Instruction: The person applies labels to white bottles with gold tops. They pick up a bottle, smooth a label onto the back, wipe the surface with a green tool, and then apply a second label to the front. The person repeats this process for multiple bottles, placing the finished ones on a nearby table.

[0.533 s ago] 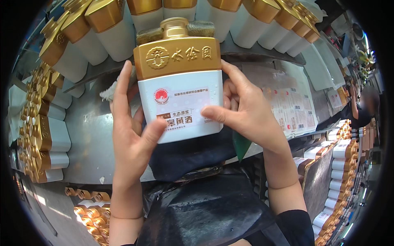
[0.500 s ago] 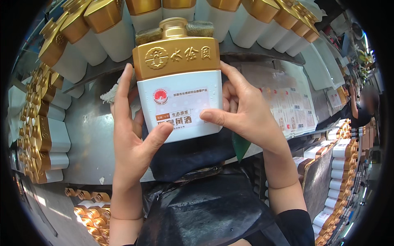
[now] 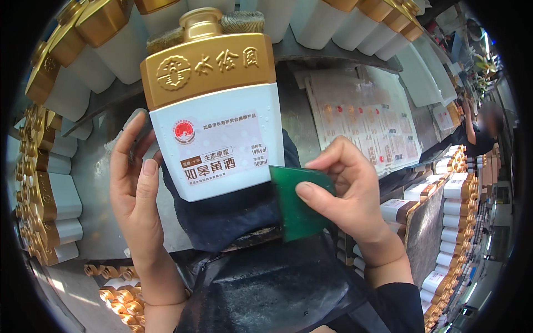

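A flat white bottle [image 3: 222, 133] with a gold shoulder and neck lies tilted in front of me, its label facing up. Beneath it is a dark cloth-covered support [image 3: 222, 222]. My right hand [image 3: 347, 194] pinches a green flat scraper [image 3: 302, 202], whose upper left corner is at the bottle's lower right edge. Beside the bottle's left side, my left hand [image 3: 136, 183] is open, fingers spread and thumb up, apparently just apart from it. A greyish cloth [image 3: 119, 136] lies behind its fingertips. Bristly pads [image 3: 242, 22] flank the bottle's neck.
Sheets of labels [image 3: 369, 122] lie on the metal bench [image 3: 100, 194] to the right. Rows of similar gold-topped bottles [image 3: 333, 25] stand along the back, left and right. Another person [image 3: 480, 133] is at the far right. A dark apron [image 3: 266, 283] covers my lap.
My right hand has let go of the bottle and now holds the green scraper. The left hand has drawn away leftward. The bottle appears further left and a little turned.
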`<state>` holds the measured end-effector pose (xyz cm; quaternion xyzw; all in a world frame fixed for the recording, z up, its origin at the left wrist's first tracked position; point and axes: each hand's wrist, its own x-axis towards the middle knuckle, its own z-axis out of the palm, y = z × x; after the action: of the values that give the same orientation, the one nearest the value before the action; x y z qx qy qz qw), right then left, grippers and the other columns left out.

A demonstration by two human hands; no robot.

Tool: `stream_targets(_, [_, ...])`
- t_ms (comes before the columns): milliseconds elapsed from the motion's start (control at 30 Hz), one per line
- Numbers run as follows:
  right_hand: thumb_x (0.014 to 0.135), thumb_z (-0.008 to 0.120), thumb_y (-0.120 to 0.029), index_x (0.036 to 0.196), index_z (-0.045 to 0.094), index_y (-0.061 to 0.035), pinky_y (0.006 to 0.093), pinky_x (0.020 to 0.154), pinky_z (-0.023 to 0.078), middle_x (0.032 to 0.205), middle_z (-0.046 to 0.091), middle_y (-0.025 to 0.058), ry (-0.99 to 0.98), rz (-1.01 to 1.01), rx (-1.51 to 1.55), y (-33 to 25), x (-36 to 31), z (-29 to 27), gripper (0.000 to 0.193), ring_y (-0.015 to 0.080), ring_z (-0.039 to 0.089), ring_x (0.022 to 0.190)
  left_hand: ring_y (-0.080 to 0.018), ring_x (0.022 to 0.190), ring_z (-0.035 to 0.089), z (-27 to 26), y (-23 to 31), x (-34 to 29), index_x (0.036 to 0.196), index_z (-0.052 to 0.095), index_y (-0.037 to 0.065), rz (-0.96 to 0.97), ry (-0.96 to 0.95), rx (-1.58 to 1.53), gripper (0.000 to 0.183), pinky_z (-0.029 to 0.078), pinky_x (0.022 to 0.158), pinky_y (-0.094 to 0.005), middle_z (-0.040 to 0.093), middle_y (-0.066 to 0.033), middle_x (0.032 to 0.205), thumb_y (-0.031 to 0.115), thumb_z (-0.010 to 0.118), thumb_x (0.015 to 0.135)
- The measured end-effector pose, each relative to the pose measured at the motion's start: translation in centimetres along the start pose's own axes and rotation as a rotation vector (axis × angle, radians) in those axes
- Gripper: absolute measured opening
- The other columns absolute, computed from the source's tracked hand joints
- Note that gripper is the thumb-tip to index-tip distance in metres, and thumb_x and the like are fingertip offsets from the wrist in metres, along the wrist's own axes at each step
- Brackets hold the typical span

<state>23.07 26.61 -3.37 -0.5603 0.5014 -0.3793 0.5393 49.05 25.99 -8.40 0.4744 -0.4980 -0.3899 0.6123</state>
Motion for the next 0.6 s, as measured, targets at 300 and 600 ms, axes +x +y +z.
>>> stream_targets(300, [0.085,0.071,-0.008,0.096,0.052,-0.0002,0.0232,0.073,0.051,0.089,0.061,0.0055,-0.034,-0.037,-0.002,0.64,0.8,0.56,0.023,0.0089,0.062,0.083,-0.022,0.125,0.048,-0.35,-0.51,-0.6,0.137,0.046,-0.004,-0.015,0.001,-0.012,0.044,0.038,0.105,-0.0342,0.052,-0.0163,0.133,0.012,0.051,0.096])
stream_targets(600, [0.086,0.07,-0.008,0.096,0.052,-0.0001,0.0236,0.074,0.051,0.09,0.062,0.0064,-0.032,-0.036,0.009,1.02,0.88,0.56,0.022,0.0086,0.062,0.083,-0.021,0.123,0.049,-0.28,-0.59,-0.64,0.136,0.046,-0.004,-0.018,-0.007,-0.006,0.044,0.037,0.106,-0.0333,0.054,-0.0161,0.13,0.011,0.052,0.096])
